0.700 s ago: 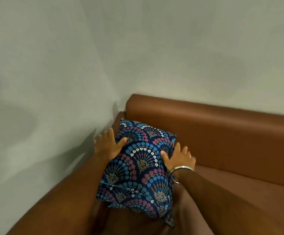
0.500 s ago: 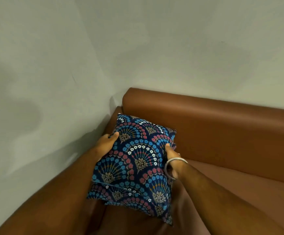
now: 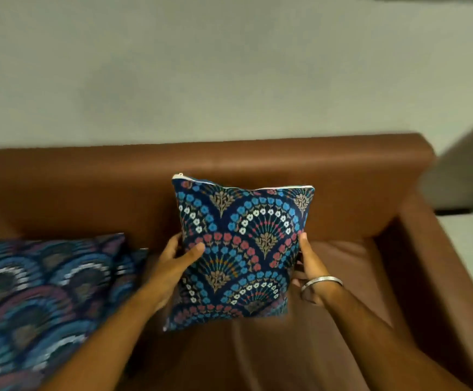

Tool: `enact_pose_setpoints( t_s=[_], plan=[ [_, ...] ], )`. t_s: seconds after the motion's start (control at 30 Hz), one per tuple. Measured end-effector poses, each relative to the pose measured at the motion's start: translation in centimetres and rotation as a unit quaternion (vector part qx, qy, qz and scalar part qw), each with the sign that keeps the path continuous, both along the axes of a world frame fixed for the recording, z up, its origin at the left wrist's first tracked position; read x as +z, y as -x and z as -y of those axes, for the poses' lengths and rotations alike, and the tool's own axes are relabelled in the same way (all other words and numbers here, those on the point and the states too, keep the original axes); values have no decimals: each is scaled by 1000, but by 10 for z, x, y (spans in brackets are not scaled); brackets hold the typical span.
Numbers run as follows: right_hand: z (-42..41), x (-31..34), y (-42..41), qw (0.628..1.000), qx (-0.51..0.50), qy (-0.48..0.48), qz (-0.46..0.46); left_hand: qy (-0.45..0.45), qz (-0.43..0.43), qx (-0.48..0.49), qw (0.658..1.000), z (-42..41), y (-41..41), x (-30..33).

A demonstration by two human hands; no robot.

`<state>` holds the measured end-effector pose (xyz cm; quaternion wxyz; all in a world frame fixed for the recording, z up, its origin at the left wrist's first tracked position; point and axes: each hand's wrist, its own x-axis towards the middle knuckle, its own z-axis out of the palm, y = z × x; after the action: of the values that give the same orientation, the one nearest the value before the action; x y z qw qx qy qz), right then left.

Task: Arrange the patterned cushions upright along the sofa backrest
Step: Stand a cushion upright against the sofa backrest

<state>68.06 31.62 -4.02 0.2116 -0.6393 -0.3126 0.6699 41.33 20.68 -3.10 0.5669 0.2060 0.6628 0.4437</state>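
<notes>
A dark blue cushion (image 3: 243,249) with fan-shaped flower patterns stands upright in front of the brown sofa backrest (image 3: 201,170), its white zip edge on top. My left hand (image 3: 177,261) grips its left edge with the thumb across the front. My right hand (image 3: 311,263), with a silver bangle at the wrist, holds its right edge. A second cushion (image 3: 40,300) of the same pattern lies blurred at the left on the seat.
The brown sofa seat (image 3: 328,320) stretches to the right of the held cushion. The right armrest (image 3: 441,277) rises at the far right, with a pale floor or surface (image 3: 472,241) beyond it. A plain grey wall (image 3: 229,66) is behind the backrest.
The view has swung from the sofa's left corner to its middle. Both hands have carried the cushion rightward and turned it upright against the backrest. A second cushion now shows at left.
</notes>
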Motion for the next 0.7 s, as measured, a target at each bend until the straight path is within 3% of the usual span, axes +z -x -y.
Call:
enact_pose_setpoints(
  t_s=[0.1, 0.27, 0.37, 0.43, 0.53, 0.6, 0.7],
  plan=[
    [-65, -25, -120, 995, -93, -17, 12, -19, 55, -8, 998, -75, -134, -63],
    [-173, -134, -301, 984, -153, -73, 58, -39, 143, -76, 986, -189, -305, -145],
    [-194, -155, -335, 978, -147, -112, 94, -50, 120, -54, 990, -240, -369, -183],
    [-183, -153, -331, 966, -161, -167, 118, -48, 86, -12, 995, -244, -378, -191],
    [-115, -155, -307, 946, -170, -215, 173, -27, 63, -69, 995, -216, -346, -189],
    [-62, -163, -264, 948, -131, -195, 217, 2, 22, -100, 995, -189, -297, -183],
    [5, -177, -148, 979, 8, -107, 172, 36, -83, -88, 992, -125, -189, -156]
  ],
)
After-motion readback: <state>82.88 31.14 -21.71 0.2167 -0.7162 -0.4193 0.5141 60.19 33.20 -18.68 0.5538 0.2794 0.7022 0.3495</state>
